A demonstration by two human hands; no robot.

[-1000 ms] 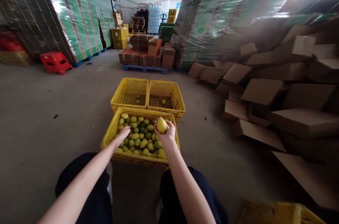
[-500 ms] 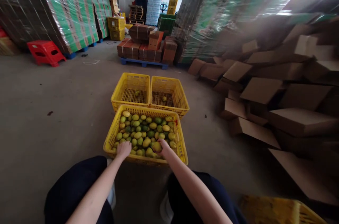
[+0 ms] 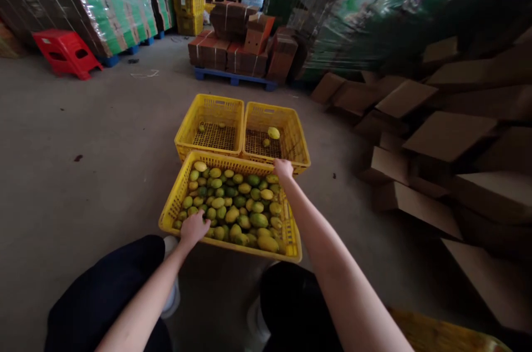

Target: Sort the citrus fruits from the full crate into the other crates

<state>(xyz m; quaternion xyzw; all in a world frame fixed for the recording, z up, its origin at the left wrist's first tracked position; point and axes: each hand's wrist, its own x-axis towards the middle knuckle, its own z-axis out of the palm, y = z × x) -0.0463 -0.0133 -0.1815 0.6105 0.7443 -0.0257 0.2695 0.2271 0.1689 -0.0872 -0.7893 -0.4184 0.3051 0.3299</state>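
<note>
A yellow plastic crate (image 3: 291,230) full of green and yellow lemons (image 3: 231,214) sits on the floor before my knees. My left hand (image 3: 194,228) is over its near left corner, fingers apart at the lemons, with nothing seen in its grip. Above the far right corner reaches my right hand (image 3: 284,168), its fingers partly hidden and seemingly loosened. Just beyond it a bright yellow lemon (image 3: 273,133) shows over the right back crate (image 3: 297,136); whether it is in the air or resting, I cannot tell. A smaller lemon (image 3: 266,142) lies on that crate's bottom.
The left back crate (image 3: 183,133) holds two small lemons. Flattened cardboard boxes (image 3: 449,136) heap up on the right. Bundled cartons (image 3: 245,61) stand on a blue pallet (image 3: 235,79) ahead. A red stool (image 3: 66,54) is at far left, beside wrapped stacks (image 3: 108,3).
My right hand has moved forward from the near side of the crate and let go of a lemon, which now shows over the right back crate. My left hand's fingers have spread. The view has tilted down.
</note>
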